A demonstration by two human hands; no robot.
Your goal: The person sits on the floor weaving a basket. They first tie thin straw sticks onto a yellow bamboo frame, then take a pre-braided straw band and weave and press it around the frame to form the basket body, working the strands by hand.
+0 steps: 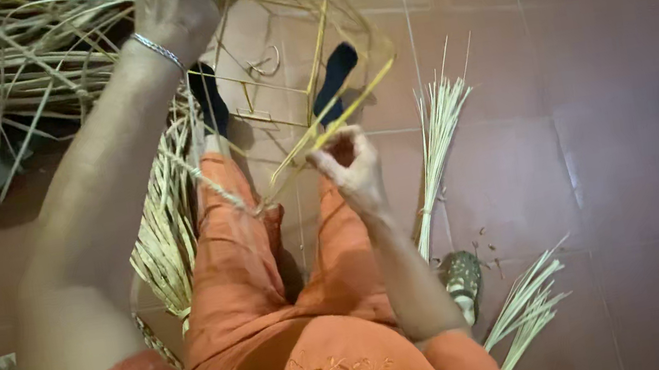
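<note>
Your orange-clad lap (280,321) is sitting nearest, and just beyond it your right hand (351,166) is pinching shut on the yellow strip (330,129), running diagonally up-left toward your left hand (172,14), whose grip you cannot tell, over the floor (622,127).

I see bare tile floor (633,82) right of upright reed bundle (437,144): open passage there. Left of bundle, yellow strands (313,67) criss-cross, block path. Far left of bundle, straw heap (2,59) crowds floor.
</note>
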